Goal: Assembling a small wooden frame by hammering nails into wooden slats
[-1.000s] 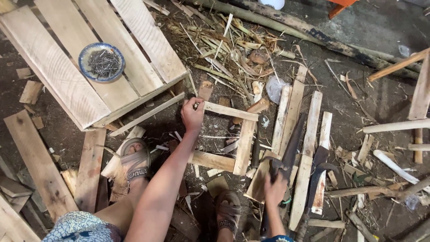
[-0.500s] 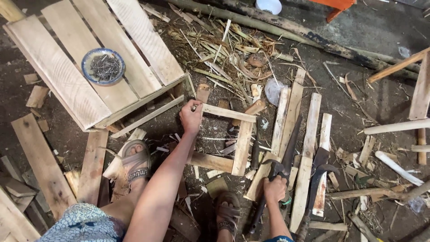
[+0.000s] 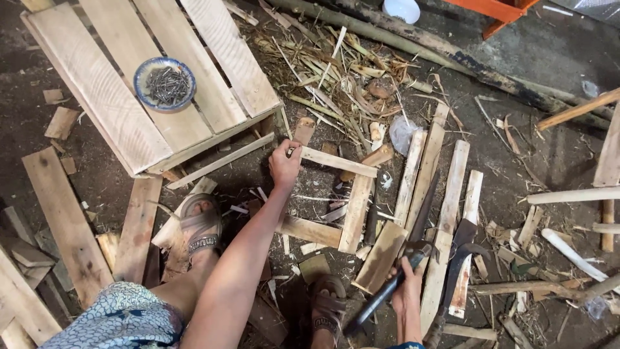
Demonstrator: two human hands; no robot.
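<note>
The wooden slat [image 3: 338,161] lies on the dirt floor atop a rough frame, below the pallet [image 3: 123,110]. Its near end is gripped by the left hand [image 3: 285,165], fingers closed. A hammer [image 3: 387,291] is clasped in the right hand [image 3: 408,296]. The slat is best kept square and pinned firmly. Nails are seen in the bowl [image 3: 165,84]; none can be made out at the joint. The hammer head is hard to distinguish.

Dark dirt floor [image 3: 529,58] — beyond the left fingers [image 3: 284,150] lie straw scraps [image 3: 336,71] and a slatted crate [image 3: 148,84]; beside the right fingers [image 3: 405,292], loose wooden slats [image 3: 445,220] — probably offcuts — lie scattered.
</note>
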